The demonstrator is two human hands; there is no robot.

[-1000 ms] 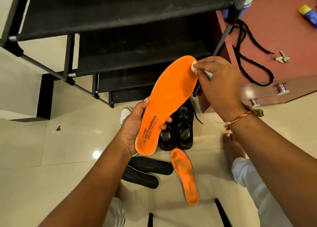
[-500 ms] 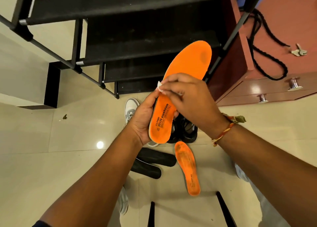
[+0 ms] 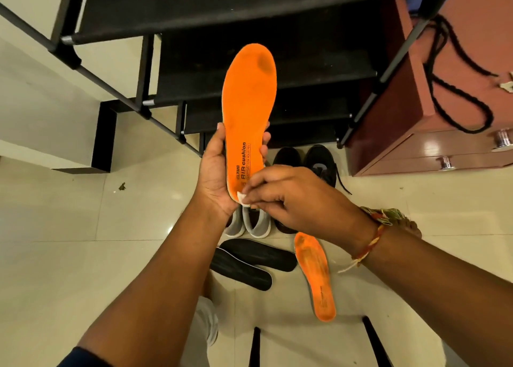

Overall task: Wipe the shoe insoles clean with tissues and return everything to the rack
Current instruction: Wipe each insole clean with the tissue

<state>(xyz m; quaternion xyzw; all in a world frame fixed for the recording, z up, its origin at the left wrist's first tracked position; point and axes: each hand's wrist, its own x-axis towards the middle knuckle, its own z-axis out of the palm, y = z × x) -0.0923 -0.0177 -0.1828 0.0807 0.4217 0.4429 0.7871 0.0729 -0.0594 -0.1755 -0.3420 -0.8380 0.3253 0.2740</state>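
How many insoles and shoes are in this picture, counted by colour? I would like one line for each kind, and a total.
Orange insoles: 2
Black insoles: 2
Black shoes: 2
Grey shoes: 2
Total: 8

**Surroundings outside the work**

To your right stands a red-brown cabinet [image 3: 394, 111]. Its two drawers carry metal knobs [image 3: 445, 163]. A black cord [image 3: 472, 130] lies looped on its top. Beneath you is a glossy cream tiled floor [image 3: 69, 227], with a small dark speck [image 3: 121, 186] at left. Two black bars [image 3: 256, 347] enter from the bottom edge; you cannot tell what they belong to.
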